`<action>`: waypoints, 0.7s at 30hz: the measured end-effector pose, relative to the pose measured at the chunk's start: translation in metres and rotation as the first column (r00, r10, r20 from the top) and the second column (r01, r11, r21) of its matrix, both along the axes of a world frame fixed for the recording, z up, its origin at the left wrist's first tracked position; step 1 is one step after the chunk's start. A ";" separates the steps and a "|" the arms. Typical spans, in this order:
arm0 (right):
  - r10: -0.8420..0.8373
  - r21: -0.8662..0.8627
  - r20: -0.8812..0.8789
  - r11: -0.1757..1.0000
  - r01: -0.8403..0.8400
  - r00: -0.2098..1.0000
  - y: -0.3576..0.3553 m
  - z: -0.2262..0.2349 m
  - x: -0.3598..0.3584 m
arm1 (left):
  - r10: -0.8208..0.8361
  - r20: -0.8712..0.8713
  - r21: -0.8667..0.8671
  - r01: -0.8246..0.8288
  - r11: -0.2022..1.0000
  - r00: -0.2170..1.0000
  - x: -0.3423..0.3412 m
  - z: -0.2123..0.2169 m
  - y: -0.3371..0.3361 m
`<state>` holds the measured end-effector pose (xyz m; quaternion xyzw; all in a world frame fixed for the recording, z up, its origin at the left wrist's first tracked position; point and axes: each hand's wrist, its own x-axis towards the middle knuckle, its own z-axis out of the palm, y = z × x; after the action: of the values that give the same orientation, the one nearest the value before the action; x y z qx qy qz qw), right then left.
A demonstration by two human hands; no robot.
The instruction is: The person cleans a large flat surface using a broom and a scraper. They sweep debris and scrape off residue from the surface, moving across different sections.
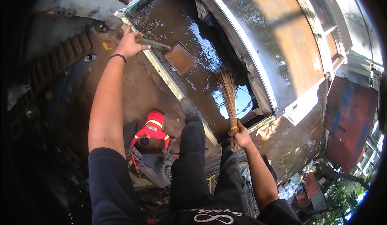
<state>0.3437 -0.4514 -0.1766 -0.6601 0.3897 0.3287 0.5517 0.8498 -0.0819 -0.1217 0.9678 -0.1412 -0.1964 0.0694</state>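
Observation:
My left hand [130, 43] is closed on the flat, pale handle [155, 44] of what looks like a dustpan, near the trough's outer edge. A square brown pan [180, 59] sits in the shallow muddy water at the handle's lower end. In my right hand [241, 137] is a stick broom [229, 96], gripped close to its yellow band. Its bristles fan out over the water, pointing away from me. Wet brown water [201, 80] with bright reflections covers the trough floor, and dead leaves [147, 25] are heaped at its far left end.
My shoe [188, 105] rests at the trough's narrow ledge [169, 80], high above the ground. Down below, a person in a red shirt [155, 122] bends over a wheeled machine [157, 166]. Sloping translucent panels [274, 35] border the right side. A rusty metal roof [348, 120] lies farther right.

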 end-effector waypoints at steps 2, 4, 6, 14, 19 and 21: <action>-0.282 0.205 -0.025 0.938 0.281 0.959 0.009 0.011 -0.015 | -0.011 -0.097 -0.041 0.007 0.999 0.995 0.010 0.007 0.001; -0.221 0.117 -0.029 0.968 0.223 0.975 0.022 0.029 -0.025 | 0.049 -0.037 -0.041 -0.050 0.998 0.998 0.010 0.009 0.004; -0.281 0.078 -0.009 0.957 0.281 0.960 0.025 0.037 -0.042 | 0.016 0.153 0.072 -0.027 0.997 0.988 -0.021 0.025 -0.025; -0.751 0.277 -0.158 0.589 0.759 0.641 0.017 0.046 -0.090 | -0.005 -0.238 -0.447 -0.105 0.889 0.971 -0.308 -0.030 -0.173; -0.807 0.426 -0.224 0.423 0.800 0.546 -0.021 0.080 -0.135 | -0.226 -0.590 -0.391 -0.030 0.920 0.775 -0.449 -0.020 -0.299; -0.822 0.408 -0.281 0.365 0.837 0.496 -0.040 0.105 -0.153 | -0.285 -0.580 -0.406 0.032 0.913 0.763 -0.459 -0.008 -0.348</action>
<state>0.1906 -0.4911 -0.0715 -0.2039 0.5770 0.1039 0.7840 0.3903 -0.4299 -0.1300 0.7992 -0.2273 -0.4821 0.2777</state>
